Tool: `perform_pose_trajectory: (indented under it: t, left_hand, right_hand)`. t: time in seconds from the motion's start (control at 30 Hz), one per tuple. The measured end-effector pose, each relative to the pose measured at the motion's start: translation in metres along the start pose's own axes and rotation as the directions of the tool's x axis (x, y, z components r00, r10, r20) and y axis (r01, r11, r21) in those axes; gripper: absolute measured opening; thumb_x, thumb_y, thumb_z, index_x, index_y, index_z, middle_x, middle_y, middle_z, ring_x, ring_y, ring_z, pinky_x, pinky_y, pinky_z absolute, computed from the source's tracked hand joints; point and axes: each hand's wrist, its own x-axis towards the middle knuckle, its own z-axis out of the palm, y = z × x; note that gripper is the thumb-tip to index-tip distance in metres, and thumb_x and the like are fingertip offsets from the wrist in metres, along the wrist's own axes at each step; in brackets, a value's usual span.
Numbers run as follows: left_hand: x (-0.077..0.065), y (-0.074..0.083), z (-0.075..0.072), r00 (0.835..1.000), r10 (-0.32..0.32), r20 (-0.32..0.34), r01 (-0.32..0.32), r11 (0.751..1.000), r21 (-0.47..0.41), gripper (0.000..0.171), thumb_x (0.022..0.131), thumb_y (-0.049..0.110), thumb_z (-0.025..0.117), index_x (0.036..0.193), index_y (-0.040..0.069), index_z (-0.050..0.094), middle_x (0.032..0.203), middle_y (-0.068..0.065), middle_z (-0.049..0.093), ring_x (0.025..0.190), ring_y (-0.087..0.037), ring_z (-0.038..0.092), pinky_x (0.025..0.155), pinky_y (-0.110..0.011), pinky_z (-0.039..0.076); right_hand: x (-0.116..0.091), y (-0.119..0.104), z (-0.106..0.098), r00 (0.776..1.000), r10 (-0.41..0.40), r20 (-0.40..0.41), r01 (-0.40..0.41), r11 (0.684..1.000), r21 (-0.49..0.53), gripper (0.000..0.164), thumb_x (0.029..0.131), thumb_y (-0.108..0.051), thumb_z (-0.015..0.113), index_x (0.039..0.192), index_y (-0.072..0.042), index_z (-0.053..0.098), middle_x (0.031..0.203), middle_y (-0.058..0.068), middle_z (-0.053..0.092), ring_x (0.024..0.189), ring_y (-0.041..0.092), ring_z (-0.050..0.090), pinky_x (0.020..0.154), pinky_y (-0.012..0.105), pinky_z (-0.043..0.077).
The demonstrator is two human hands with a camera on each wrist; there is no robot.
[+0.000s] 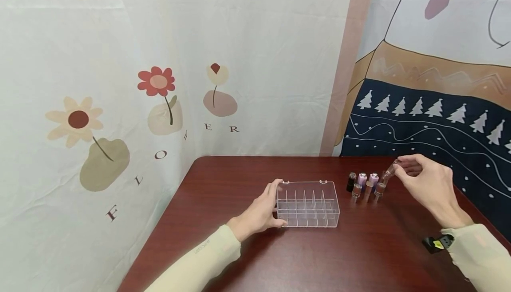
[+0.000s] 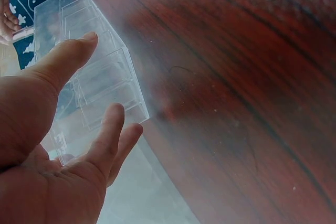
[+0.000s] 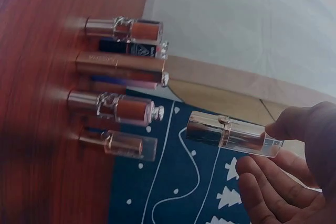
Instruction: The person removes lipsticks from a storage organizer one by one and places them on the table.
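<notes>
A clear plastic divided box (image 1: 307, 214) stands on the table with its lid raised at the back. My left hand (image 1: 259, 210) grips its left end, thumb at the front corner and fingers toward the back. Beyond the box, to the right, my right hand (image 1: 433, 185) pinches a lipstick (image 3: 236, 135) by its clear cap between thumb and fingers. The lipstick is tilted and off the table, beside a standing group of several lipsticks. That group includes a black tube (image 1: 351, 182), a purple tube (image 1: 362, 180) and a slim rose-gold tube (image 3: 118, 66).
The dark red wooden table (image 1: 319, 261) reaches back to a pale curtain (image 1: 263, 83) printed with flowers. At the right hangs a navy cloth (image 1: 419, 128) with white trees, close behind the lipsticks. A dark device with a yellow mark (image 1: 438, 243) is on the right wrist.
</notes>
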Motion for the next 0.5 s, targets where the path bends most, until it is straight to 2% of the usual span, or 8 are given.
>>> perform_pose_trajectory:
  t: [0.23,0.3,0.37,0.47,0.5]
  left_hand:
    - [0.0,0.0,0.0,1.0,0.005,-0.002,-0.005,1.0,0.013,0.123,0.083,0.014,0.108,0.174,0.007,0.025,0.161,-0.02,0.055,0.104,-0.028,0.086,0.096,-0.033,0.071]
    - [0.0,0.0,0.0,1.0,0.004,0.0,-0.004,1.0,0.008,0.123,0.083,0.013,0.108,0.174,0.007,0.025,0.161,-0.021,0.055,0.104,-0.029,0.086,0.096,-0.033,0.071]
    - [0.0,0.0,0.0,1.0,0.002,0.0,-0.002,1.0,0.012,0.123,0.083,0.014,0.108,0.174,0.007,0.025,0.161,-0.021,0.055,0.104,-0.028,0.086,0.096,-0.033,0.071]
    - [0.0,0.0,0.0,1.0,0.0,0.001,-0.001,1.0,0.016,0.123,0.083,0.014,0.108,0.174,0.008,0.025,0.162,-0.021,0.055,0.104,-0.028,0.086,0.096,-0.033,0.071]
    - [0.0,0.0,0.0,1.0,-0.001,0.001,0.001,1.0,0.018,0.123,0.083,0.014,0.108,0.174,0.008,0.025,0.162,-0.021,0.056,0.104,-0.027,0.086,0.096,-0.033,0.071]
  right_hand:
    - [-0.001,0.01,-0.001,1.0,0.007,0.026,-0.006,1.0,-0.03,0.028,0.103,-0.021,0.086,0.124,-0.002,0.083,0.106,0.025,0.087,0.08,-0.034,0.047,0.083,0.016,0.041]
    - [-0.001,0.011,-0.001,0.999,0.003,0.035,-0.001,0.999,-0.044,0.027,0.103,-0.02,0.086,0.123,-0.001,0.083,0.107,0.025,0.087,0.078,-0.019,0.065,0.084,0.019,0.041]
    - [-0.002,0.014,0.0,0.999,0.002,0.051,0.001,0.998,-0.059,0.027,0.103,-0.018,0.085,0.122,0.0,0.082,0.109,0.027,0.086,0.082,0.006,0.081,0.086,0.022,0.043]
    - [-0.004,0.018,0.002,0.996,0.007,0.084,-0.001,0.997,-0.075,0.028,0.103,-0.017,0.084,0.123,0.003,0.08,0.111,0.031,0.085,0.095,0.046,0.084,0.091,0.041,0.052]
    - [-0.005,0.02,0.002,0.995,0.009,0.095,-0.002,0.997,-0.078,0.029,0.104,-0.016,0.083,0.124,0.003,0.08,0.111,0.031,0.085,0.097,0.049,0.084,0.091,0.048,0.053]
